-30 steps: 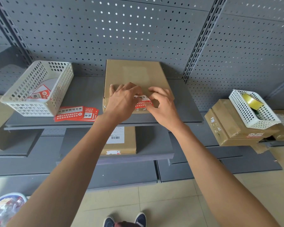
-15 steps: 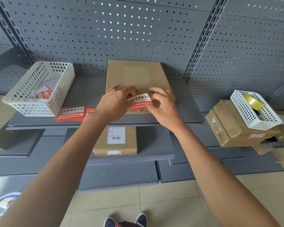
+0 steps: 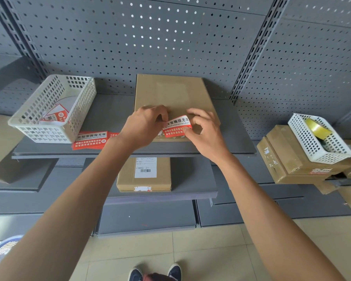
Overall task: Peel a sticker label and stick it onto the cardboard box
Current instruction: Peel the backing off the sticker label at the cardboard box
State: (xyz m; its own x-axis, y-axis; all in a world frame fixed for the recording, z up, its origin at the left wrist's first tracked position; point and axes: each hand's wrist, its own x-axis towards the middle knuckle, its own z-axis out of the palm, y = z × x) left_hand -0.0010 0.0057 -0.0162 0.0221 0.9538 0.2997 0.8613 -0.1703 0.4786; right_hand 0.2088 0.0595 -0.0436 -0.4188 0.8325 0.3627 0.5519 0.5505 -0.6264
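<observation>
A flat brown cardboard box [image 3: 170, 92] lies on the grey upper shelf [image 3: 237, 142], its far end against the pegboard. Over its near edge I hold a red-and-white sticker label [image 3: 176, 126] between both hands. My left hand [image 3: 144, 126] pinches the label's left end, my right hand [image 3: 205, 132] pinches its right end with thumb and forefinger. The label's upper part curls up off the box. Whether its lower edge touches the cardboard is hidden by my fingers.
A stack of red sticker labels [image 3: 91, 139] lies left of the box, beside a white perforated basket [image 3: 49, 110] holding label scraps. A second box [image 3: 144, 173] sits on the lower shelf. At right, stacked cartons [image 3: 288, 157] carry a basket with yellow tape [image 3: 317, 128].
The label was lying low at the box's front edge under my fingers; now it is lifted and more exposed between my hands, which have shifted slightly apart.
</observation>
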